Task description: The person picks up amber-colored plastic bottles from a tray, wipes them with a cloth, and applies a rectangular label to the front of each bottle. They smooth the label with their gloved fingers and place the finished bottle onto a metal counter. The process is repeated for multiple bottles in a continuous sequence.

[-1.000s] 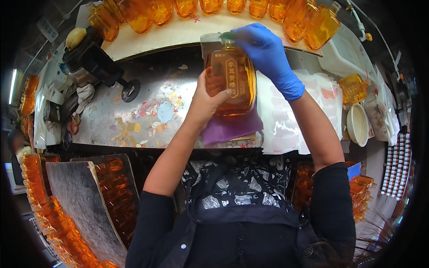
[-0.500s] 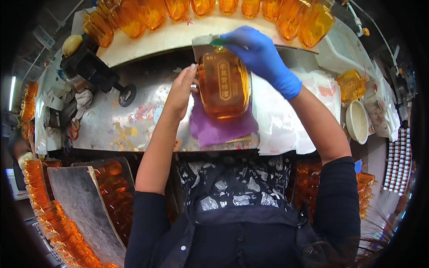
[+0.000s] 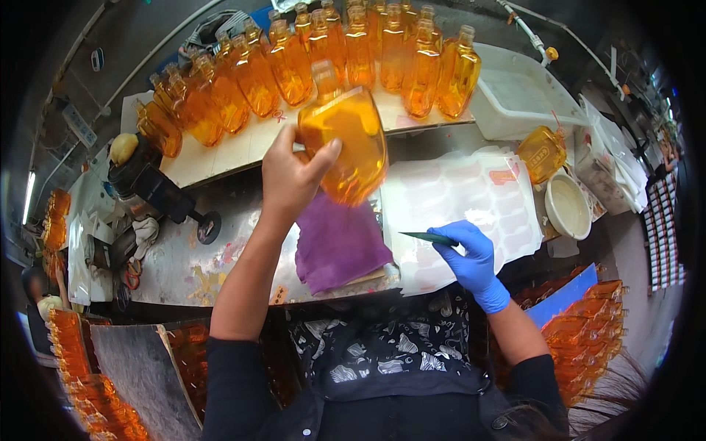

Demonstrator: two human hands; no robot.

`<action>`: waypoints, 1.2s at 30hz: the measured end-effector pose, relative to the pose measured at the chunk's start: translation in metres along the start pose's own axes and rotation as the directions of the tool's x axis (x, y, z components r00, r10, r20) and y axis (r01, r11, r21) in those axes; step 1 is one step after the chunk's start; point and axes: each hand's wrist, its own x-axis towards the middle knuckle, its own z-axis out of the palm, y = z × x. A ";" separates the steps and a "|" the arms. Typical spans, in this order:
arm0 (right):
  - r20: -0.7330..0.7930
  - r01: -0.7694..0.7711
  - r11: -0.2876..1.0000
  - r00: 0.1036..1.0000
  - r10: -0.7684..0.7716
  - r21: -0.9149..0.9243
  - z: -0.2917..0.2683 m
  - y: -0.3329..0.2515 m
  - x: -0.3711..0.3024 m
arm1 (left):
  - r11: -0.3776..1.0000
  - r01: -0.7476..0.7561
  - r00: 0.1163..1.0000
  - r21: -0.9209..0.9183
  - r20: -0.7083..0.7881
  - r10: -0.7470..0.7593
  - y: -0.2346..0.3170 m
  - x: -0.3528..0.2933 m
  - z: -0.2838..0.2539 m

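Note:
My bare left hand (image 3: 298, 169) grips an amber glass bottle (image 3: 346, 143) by its side, lifted and tilted above the bench, its neck toward the far side. Below it a purple cloth (image 3: 338, 250) lies at the bench's front edge. My right hand (image 3: 471, 257), in a blue glove, is closed around slim green tweezers (image 3: 429, 237) with the pointed tip toward the left. That hand hovers over the near edge of a stack of white sheets (image 3: 460, 195) bearing pale, translucent label shapes.
Several amber bottles (image 3: 360, 55) stand on a raised pale board (image 3: 198, 165) at the back. A black stand with a round foot (image 3: 209, 228) is at left. At right are a white tub (image 3: 515, 92), an oval bowl (image 3: 568, 206) and a lone amber bottle (image 3: 542, 154). More bottles (image 3: 585, 331) are stacked below the bench.
My left hand has raised the bottle off the purple cloth toward the back row. The gloved right hand has drawn back from the bottle, down and right, with the tweezers. The view has shifted.

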 end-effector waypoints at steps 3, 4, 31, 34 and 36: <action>-0.057 0.013 0.999 0.998 -0.011 0.040 0.001 -0.005 -0.006 | 0.950 -0.224 0.955 0.218 -0.147 0.259 0.010 0.040 0.034; -0.065 0.020 0.999 0.998 -0.017 0.042 0.001 -0.003 -0.010 | 0.947 -0.204 0.955 0.248 -0.162 0.248 0.014 0.049 0.049; 0.420 -0.277 0.867 0.903 0.088 0.414 0.126 -0.005 -0.014 | 0.400 0.567 0.348 0.720 -0.650 0.676 0.090 -0.384 -0.182; 0.495 -0.256 0.848 0.869 -0.008 0.464 0.140 -0.013 -0.015 | 0.258 0.806 0.072 0.533 -0.520 0.851 0.123 -0.470 -0.196; 0.521 -0.259 0.858 0.854 -0.011 0.443 0.145 -0.024 -0.016 | 0.103 0.934 0.030 0.341 -0.362 0.932 0.133 -0.521 -0.206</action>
